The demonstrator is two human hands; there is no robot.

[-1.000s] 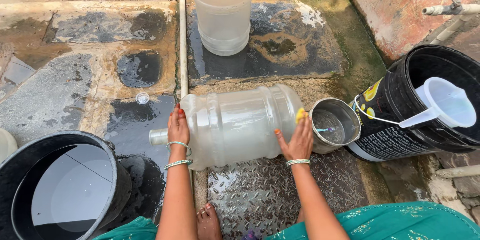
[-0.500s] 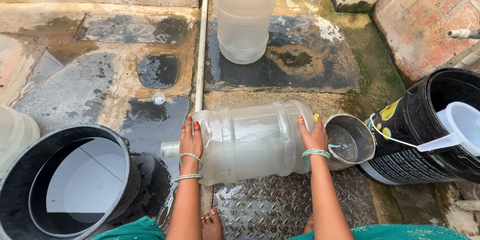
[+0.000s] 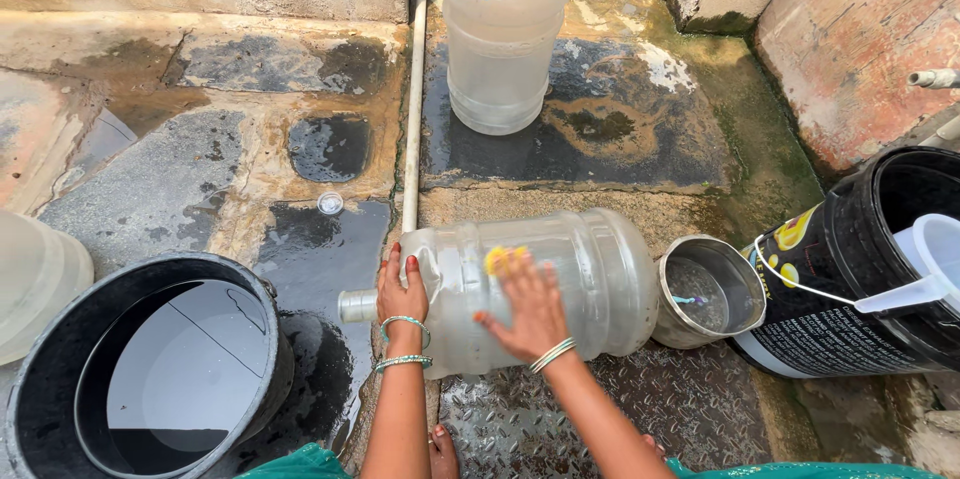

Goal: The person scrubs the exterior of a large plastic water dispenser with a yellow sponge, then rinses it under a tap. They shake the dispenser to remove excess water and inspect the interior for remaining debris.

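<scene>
Two large black plastic tubs: one (image 3: 150,369) at seven o'clock, one (image 3: 870,269) at four o'clock holding a white jug (image 3: 925,259). Between them, one clear plastic water bottle (image 3: 520,284) lies sideways on the wet floor (image 3: 200,189). The left hand (image 3: 403,294) grips its shoulder; the right hand (image 3: 530,309) presses a yellow sponge (image 3: 497,259) flat against it. One steel pot (image 3: 708,289) stands beside its base. A second clear bottle (image 3: 503,34) stands upright at twelve o'clock.
</scene>
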